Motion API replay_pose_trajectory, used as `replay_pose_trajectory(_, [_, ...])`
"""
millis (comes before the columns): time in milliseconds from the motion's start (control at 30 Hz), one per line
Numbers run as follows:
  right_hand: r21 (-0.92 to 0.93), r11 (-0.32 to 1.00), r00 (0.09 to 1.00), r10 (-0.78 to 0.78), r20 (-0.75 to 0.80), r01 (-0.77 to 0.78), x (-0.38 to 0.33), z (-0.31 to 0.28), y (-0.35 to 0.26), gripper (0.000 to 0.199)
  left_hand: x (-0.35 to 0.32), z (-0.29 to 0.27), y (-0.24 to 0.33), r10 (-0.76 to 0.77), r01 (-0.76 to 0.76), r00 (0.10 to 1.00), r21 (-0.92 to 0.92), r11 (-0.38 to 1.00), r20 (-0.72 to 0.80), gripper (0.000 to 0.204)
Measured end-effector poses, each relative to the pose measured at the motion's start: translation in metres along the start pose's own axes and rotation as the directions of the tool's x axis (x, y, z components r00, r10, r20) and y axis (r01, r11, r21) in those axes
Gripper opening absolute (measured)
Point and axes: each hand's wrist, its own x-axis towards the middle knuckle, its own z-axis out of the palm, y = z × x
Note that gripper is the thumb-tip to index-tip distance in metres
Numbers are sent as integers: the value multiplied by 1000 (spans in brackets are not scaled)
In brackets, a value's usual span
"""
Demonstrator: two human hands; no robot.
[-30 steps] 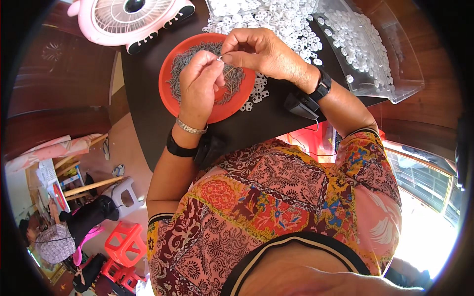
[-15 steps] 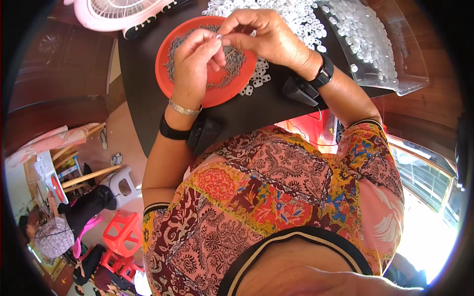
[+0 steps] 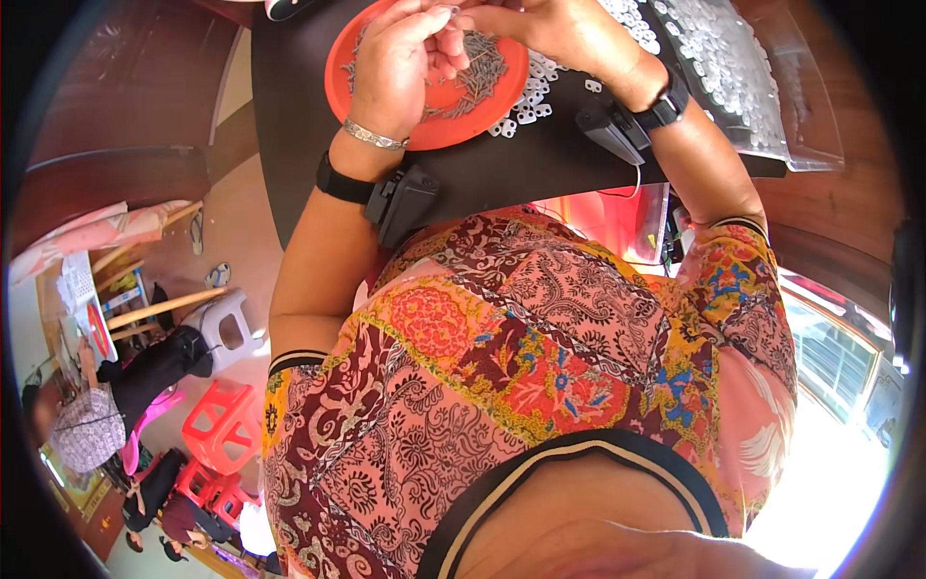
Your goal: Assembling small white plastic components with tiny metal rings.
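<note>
My left hand [image 3: 394,72] is closed in a pinch over the red plate [image 3: 340,95]. My right hand [image 3: 569,34] meets it there, thumb and forefinger at the left fingertips. Whatever sits between them is too small to make out, and the picture's top edge cuts off part of both hands. Beneath them, a pile of thin grey screws or nails [image 3: 479,90] lies on the plate. Small white plastic pieces with holes [image 3: 529,108] are scattered beside the plate's right rim.
A clear tray [image 3: 772,145] at the far right holds many white plastic pieces [image 3: 719,63]. All this stands on a dark table [image 3: 511,169]. Red stools [image 3: 222,425], a grey stool [image 3: 224,333] and other people are on the floor side at left.
The plate, hands and table sit higher in the picture and slightly to the right. The pink fan at top left has mostly left the view. Both hands stay together in their pinch.
</note>
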Motion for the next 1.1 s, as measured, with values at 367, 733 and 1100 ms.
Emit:
replay_pose_trajectory(367, [96, 985, 983, 152, -105, -142, 19, -16, 36, 7, 14, -11, -8, 101, -78, 988, 188, 979, -115, 14])
replay_pose_trajectory(733, [-35, 985, 978, 160, -136, -166, 27, -9, 39, 12, 16, -13, -6, 132, -84, 983, 330, 940, -126, 15])
replay_pose_trajectory(1100, [-888, 459, 998, -54, -43, -13, -2, -11, 69, 19, 15, 2, -7, 187, -158, 980, 303, 940, -67, 11])
